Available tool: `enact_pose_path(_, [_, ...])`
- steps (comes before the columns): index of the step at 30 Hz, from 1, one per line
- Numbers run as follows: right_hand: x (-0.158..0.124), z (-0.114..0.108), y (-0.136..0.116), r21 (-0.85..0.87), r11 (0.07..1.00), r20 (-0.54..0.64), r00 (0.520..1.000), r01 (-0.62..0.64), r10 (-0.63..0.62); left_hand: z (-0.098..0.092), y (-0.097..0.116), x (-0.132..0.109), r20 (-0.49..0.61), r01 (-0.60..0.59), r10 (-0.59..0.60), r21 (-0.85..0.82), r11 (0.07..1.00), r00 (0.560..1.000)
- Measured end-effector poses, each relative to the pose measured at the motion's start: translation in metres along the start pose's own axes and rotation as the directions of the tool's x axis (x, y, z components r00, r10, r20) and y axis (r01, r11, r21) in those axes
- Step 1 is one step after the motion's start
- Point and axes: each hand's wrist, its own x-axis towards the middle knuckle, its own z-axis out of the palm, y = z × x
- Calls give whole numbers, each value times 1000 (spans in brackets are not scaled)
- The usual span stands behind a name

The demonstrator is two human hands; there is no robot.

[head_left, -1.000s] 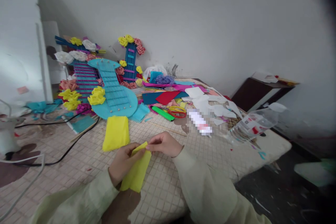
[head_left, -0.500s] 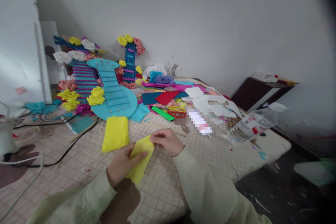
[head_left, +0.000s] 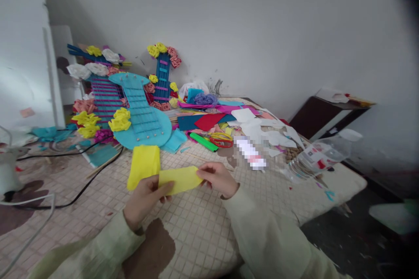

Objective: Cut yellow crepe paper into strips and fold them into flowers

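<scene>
A strip of yellow crepe-like paper (head_left: 182,179) is stretched between my two hands above the table, lying almost level. My left hand (head_left: 146,198) pinches its left end, thumb on top and fingers behind. At the other end, my right hand (head_left: 218,178) grips the corner between thumb and fingertips. Just behind my left hand lies a stack of yellow paper (head_left: 144,163). Beyond that stack leans a light-blue guitar-shaped piece (head_left: 144,113) with strings across it and yellow paper flowers (head_left: 119,120) at its left side.
Red-handled scissors (head_left: 221,140) and a green tube-like item (head_left: 203,142) lie past my right hand. White paper scraps (head_left: 258,130) and a clear plastic bottle (head_left: 322,157) are on the right. A black cable (head_left: 88,189) crosses the left side; decorated blue pieces (head_left: 162,79) lean against the wall.
The yellow strip has turned from steeply slanted to nearly level. My left hand has shifted slightly left, my right hand slightly right, both still holding it.
</scene>
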Motion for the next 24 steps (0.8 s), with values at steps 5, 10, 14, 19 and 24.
enact_pose_path(5, [-10, -2, -1, -154, 974, 262, 957, 166, -121, 2, -2, 3, 41, 2, -1, -24, 1000, 999])
enact_pose_path(10, [1, 16, -15, -116, 973, 349, 925, 202, -150, 7, -1, 3, 71, -4, 7, -54, 999, 997])
enact_pose_path(14, [15, 30, -21, 43, 995, 185, 978, 93, -100, 10, -3, 6, -34, -13, 9, -137, 990, 999])
enact_pose_path(19, [20, 35, -16, 186, 982, 83, 996, -28, 13, 15, -5, 7, -86, 19, -39, -216, 976, 996])
enact_pose_path(24, [15, 29, -12, 147, 986, 178, 978, 81, -107, 17, -6, 4, -114, 91, -125, -268, 959, 986])
